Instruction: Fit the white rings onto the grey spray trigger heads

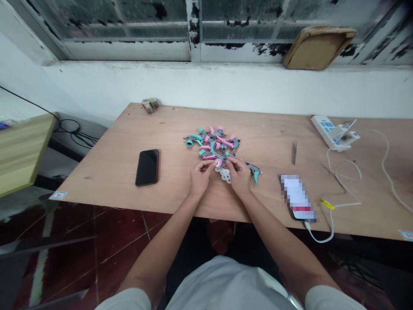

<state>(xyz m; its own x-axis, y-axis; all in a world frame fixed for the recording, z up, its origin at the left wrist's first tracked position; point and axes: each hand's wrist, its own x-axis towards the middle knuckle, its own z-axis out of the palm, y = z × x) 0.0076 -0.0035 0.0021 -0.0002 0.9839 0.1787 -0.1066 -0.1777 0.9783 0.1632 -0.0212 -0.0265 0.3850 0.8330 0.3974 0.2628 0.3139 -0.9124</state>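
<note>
Close to the table's front edge, my two hands meet around one spray trigger head with a pink collar (219, 162). My left hand (200, 175) pinches a small white washer (217, 164) at the collar's opening. On the other side, the fingers of my right hand (238, 173) are closed on the grey body of this spray head; its far part is hidden. Several loose white washers (226, 174) lie on the table between my hands. Just beyond is a pile of spray trigger heads (213, 140) in grey, pink and teal. Another teal-and-grey spray head (254, 169) lies right of my right hand.
A black phone (147, 167) lies to the left. On the right are tweezers (294, 153), a lit phone (297, 198) on a white cable, and a power strip (329, 131). Small blocks (150, 105) stand at the back left corner of the wooden table (174, 181).
</note>
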